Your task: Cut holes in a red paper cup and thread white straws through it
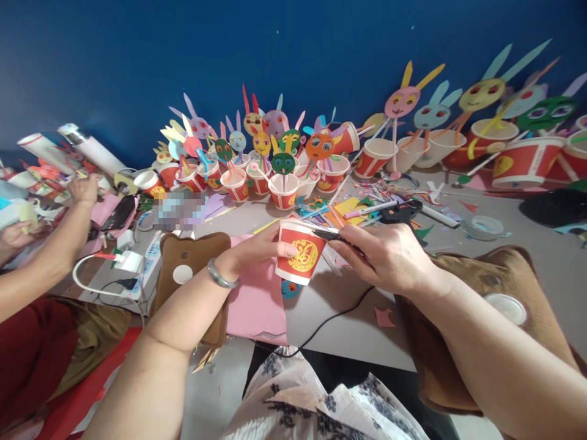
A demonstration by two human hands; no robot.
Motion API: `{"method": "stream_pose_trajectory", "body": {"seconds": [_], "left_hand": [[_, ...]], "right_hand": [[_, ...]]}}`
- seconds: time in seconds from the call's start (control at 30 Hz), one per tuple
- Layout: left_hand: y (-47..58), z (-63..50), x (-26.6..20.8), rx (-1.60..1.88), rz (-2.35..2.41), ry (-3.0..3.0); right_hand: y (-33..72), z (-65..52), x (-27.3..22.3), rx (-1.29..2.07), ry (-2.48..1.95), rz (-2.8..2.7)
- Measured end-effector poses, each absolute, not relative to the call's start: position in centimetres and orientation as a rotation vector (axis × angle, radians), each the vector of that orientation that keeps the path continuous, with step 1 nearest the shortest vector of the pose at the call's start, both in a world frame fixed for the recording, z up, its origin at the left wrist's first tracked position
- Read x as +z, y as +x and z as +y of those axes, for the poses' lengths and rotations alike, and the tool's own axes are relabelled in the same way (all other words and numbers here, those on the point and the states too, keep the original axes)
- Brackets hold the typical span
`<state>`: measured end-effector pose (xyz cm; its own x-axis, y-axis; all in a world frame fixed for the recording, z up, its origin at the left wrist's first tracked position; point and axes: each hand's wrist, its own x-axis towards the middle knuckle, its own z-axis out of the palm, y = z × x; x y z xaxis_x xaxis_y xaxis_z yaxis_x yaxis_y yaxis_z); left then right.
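My left hand is wrapped round a red and white paper cup with a yellow printed emblem, its thumb across the front. The cup is held above the table, slightly tilted. From the right, my right hand grips dark scissors, whose blades lie at the cup's upper right side by the rim. Whether the blades cut into the cup I cannot tell. Just below the cup, a blue paper face lies partly hidden on the table, beside a pink paper sheet.
Several paper cups with rabbit-eared paper faces stand along the blue wall. Paper scraps, markers and a black glue gun lie behind my right hand. Brown cushion-like pads flank my arms. A black cable crosses the front. A co-worker's hand is at left.
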<state>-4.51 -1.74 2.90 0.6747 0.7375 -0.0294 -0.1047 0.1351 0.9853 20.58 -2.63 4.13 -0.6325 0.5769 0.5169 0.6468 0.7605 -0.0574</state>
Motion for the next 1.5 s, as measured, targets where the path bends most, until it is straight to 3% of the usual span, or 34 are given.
{"method": "stream_pose_trajectory", "body": {"seconds": [0.5,1.1,1.5], "left_hand": [[-4.3,-1.7,2.6,0.740,0.567,1.307],[-3.7,-1.8,1.4,0.918,0.684,1.251],[-3.2,-1.8,1.1,0.991,0.691,1.241]], "right_hand": [[20.4,-2.6,4.0,-0.192,-0.857,-2.373],[18.8,-3.7,3.7,0.482,-1.101,-2.234],[18.3,-3.9,3.6,0.591,-1.118,-2.126]]}}
